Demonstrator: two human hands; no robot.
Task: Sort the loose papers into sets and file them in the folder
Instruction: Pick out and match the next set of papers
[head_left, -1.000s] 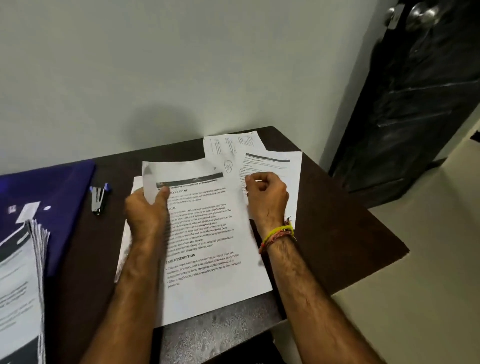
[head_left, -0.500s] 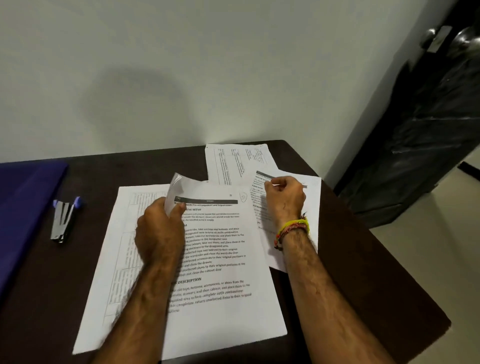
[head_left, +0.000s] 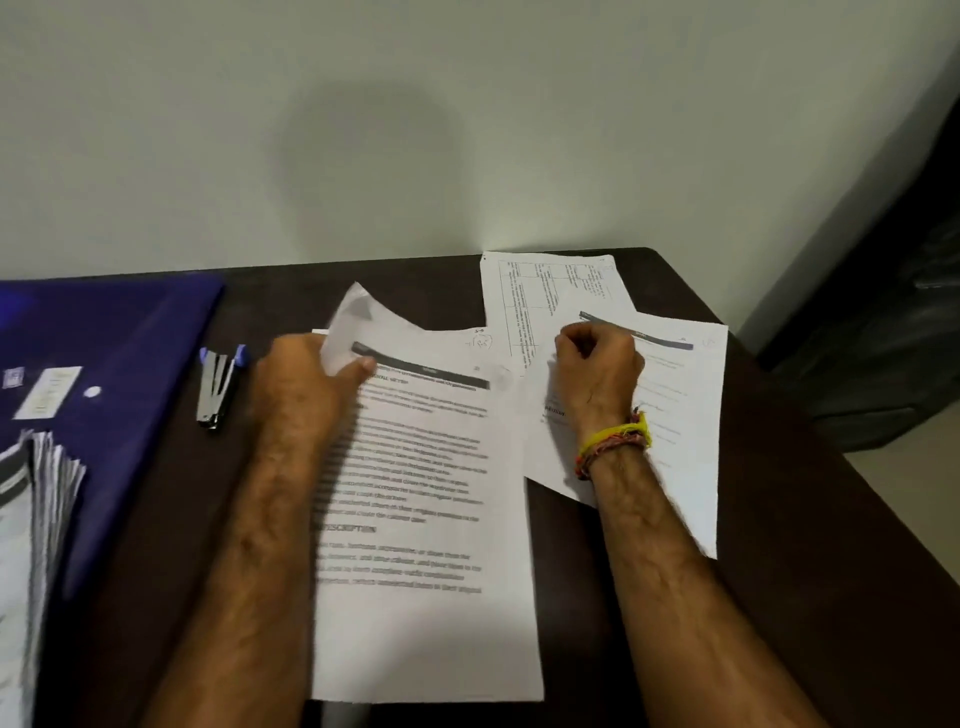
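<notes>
A printed sheet (head_left: 431, 519) lies in the middle of the dark table. My left hand (head_left: 306, 384) pinches its top left corner, which is curled up. To the right a second printed sheet (head_left: 680, 415) lies slanted, and my right hand (head_left: 597, 369), fingers curled, pinches it near its top left corner. Behind it a sheet with a table printed on it (head_left: 540, 296) lies flat near the wall. The blue folder (head_left: 104, 353) lies open at the left, with a thick stack of papers (head_left: 36, 519) on it at the lower left.
A stapler with blue ends (head_left: 218, 384) lies between the folder and my left hand. The dark table (head_left: 810, 571) ends at the right, where the floor shows. A wall runs behind the table, and a dark door (head_left: 893, 312) stands at the far right.
The view has swung left, bringing the folder and paper stack back in. My left hand keeps the corner of the middle sheet lifted; my right hand stays on the right sheet.
</notes>
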